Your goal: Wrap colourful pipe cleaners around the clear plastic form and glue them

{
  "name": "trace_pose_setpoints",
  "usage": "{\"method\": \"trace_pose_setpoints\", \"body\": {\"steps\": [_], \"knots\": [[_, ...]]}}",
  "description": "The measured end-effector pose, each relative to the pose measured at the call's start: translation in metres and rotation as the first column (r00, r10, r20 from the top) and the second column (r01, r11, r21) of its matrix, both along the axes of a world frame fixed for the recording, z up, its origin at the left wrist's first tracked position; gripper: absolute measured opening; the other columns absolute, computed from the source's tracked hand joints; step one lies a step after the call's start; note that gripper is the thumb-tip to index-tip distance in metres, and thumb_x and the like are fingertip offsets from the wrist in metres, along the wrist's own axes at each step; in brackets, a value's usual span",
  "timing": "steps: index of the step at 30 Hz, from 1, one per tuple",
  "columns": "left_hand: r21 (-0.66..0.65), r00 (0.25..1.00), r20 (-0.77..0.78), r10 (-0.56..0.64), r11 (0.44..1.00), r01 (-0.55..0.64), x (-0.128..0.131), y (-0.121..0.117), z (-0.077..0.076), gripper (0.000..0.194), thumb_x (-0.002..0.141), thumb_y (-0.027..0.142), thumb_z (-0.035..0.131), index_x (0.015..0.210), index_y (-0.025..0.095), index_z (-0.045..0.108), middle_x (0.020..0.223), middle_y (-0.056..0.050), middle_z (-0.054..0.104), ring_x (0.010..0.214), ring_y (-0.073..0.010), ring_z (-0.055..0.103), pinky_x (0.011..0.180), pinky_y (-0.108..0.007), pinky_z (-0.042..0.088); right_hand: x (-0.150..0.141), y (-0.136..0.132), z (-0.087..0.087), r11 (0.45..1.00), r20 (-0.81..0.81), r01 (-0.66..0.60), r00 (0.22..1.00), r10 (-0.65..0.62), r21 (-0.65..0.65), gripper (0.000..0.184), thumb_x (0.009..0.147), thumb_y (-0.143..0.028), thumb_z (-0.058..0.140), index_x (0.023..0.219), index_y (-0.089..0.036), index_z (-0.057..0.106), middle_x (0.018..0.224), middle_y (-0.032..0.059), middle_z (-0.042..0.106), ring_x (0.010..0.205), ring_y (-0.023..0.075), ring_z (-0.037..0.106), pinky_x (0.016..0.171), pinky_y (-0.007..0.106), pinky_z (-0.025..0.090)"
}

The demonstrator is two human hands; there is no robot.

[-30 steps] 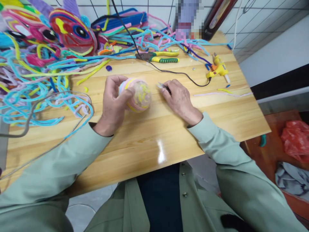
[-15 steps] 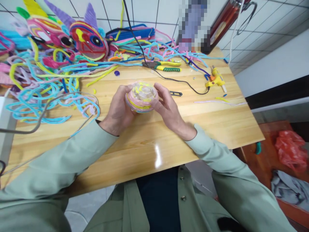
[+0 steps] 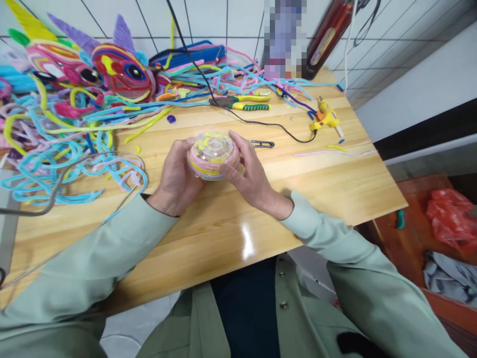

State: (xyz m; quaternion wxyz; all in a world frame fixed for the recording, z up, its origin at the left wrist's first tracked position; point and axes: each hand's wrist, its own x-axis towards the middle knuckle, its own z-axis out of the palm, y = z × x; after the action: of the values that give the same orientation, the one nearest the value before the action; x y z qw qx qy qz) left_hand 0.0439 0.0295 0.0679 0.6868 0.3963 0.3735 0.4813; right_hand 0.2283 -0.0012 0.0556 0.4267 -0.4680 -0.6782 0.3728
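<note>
Between my two hands is a round, clear plastic piece wound with pink, yellow and blue pipe cleaners [image 3: 213, 155], held just above the wooden table [image 3: 208, 223]. My left hand [image 3: 176, 171] is closed around its left side, the fingers partly hidden beneath it. On the other side my right hand [image 3: 251, 174] grips it, thumb against the front and fingers along the right edge. Just beyond the right fingers lie small dark thread snips [image 3: 263, 144].
Loose pipe cleaners [image 3: 74, 154] cover the table's left and back. Behind them stand two horned, colourful masks [image 3: 121, 74]. Pliers [image 3: 238, 103] with yellow-green handles lie farther back. A yellow glue gun [image 3: 325, 119] with a black cord sits at right, near a red thermos [image 3: 328, 40].
The whole scene has shifted slightly left as the camera turned. Both hands keep hold of the wound piece, and my right thumb has slid a little across its front.
</note>
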Motion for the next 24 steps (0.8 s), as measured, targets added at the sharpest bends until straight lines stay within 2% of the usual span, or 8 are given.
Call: {"method": "trace_pose_setpoints", "body": {"steps": [4,8,12,16,19,22,24], "knots": [[0.030,0.999,-0.020,-0.041,0.999,0.042,-0.004,0.000,-0.004,0.031,0.091,0.057,0.066,0.100,0.029,0.078,0.110,-0.008,0.084,0.125,-0.0389,0.074,0.092,-0.053,0.066,0.001,-0.003,0.005,0.997,0.054,-0.004,0.999,0.000,0.072,0.092,0.102,-0.092,0.042,0.166,-0.026,0.050,0.175,0.0142,0.054,0.167,0.0349,0.045,0.143,0.057,0.035],[0.002,0.994,-0.032,-0.106,0.994,0.106,-0.010,0.003,-0.010,0.034,0.092,0.061,0.065,0.103,0.031,0.078,0.112,-0.008,0.084,0.122,-0.0388,0.075,0.095,-0.056,0.065,0.004,-0.003,0.002,0.999,-0.062,-0.014,0.998,0.016,0.029,0.095,0.098,-0.093,0.051,0.166,-0.026,0.050,0.177,0.0138,0.052,0.164,0.0326,0.051,0.137,0.046,0.046],[-0.018,0.985,-0.021,-0.174,0.985,0.173,-0.011,0.005,-0.009,0.036,0.090,0.064,0.068,0.107,0.033,0.078,0.118,-0.006,0.085,0.122,-0.0398,0.075,0.095,-0.059,0.064,0.011,0.003,-0.004,0.998,-0.200,0.062,0.978,-0.061,0.001,0.092,0.102,-0.091,0.042,0.164,-0.022,0.048,0.173,0.0169,0.056,0.160,0.0326,0.056,0.132,0.053,0.052],[-0.085,0.992,0.036,-0.125,0.988,0.128,-0.007,0.002,-0.004,0.033,0.087,0.056,0.070,0.107,0.032,0.078,0.127,-0.007,0.084,0.123,-0.0407,0.076,0.090,-0.059,0.066,0.017,0.009,-0.001,0.990,-0.171,0.138,0.976,-0.133,0.015,0.083,0.105,-0.088,0.035,0.161,-0.029,0.052,0.171,0.0119,0.057,0.158,0.0323,0.057,0.129,0.058,0.053],[-0.106,0.994,0.032,-0.108,0.988,0.111,-0.005,0.000,-0.003,0.031,0.088,0.054,0.068,0.106,0.030,0.077,0.130,-0.007,0.083,0.122,-0.0391,0.076,0.090,-0.057,0.067,0.017,0.007,0.004,0.992,-0.120,0.109,0.988,-0.101,0.057,0.082,0.106,-0.088,0.037,0.162,-0.030,0.053,0.174,0.0115,0.054,0.162,0.0331,0.053,0.131,0.059,0.050],[-0.056,0.996,-0.032,-0.081,0.995,0.079,-0.006,-0.001,-0.005,0.033,0.089,0.057,0.068,0.106,0.029,0.077,0.125,-0.008,0.083,0.123,-0.0374,0.075,0.094,-0.054,0.067,0.016,0.006,0.006,0.996,-0.068,0.059,0.996,-0.054,0.069,0.085,0.104,-0.089,0.044,0.164,-0.029,0.052,0.178,0.0121,0.050,0.164,0.0345,0.050,0.134,0.060,0.047],[0.063,0.990,-0.140,-0.029,0.997,0.038,-0.007,-0.001,-0.010,0.035,0.093,0.060,0.066,0.106,0.030,0.075,0.121,-0.008,0.082,0.121,-0.0360,0.075,0.095,-0.052,0.066,0.015,0.008,0.005,0.998,-0.020,0.040,0.999,-0.039,0.047,0.087,0.101,-0.090,0.051,0.164,-0.029,0.052,0.179,0.0127,0.050,0.165,0.0358,0.048,0.135,0.062,0.046]]}}
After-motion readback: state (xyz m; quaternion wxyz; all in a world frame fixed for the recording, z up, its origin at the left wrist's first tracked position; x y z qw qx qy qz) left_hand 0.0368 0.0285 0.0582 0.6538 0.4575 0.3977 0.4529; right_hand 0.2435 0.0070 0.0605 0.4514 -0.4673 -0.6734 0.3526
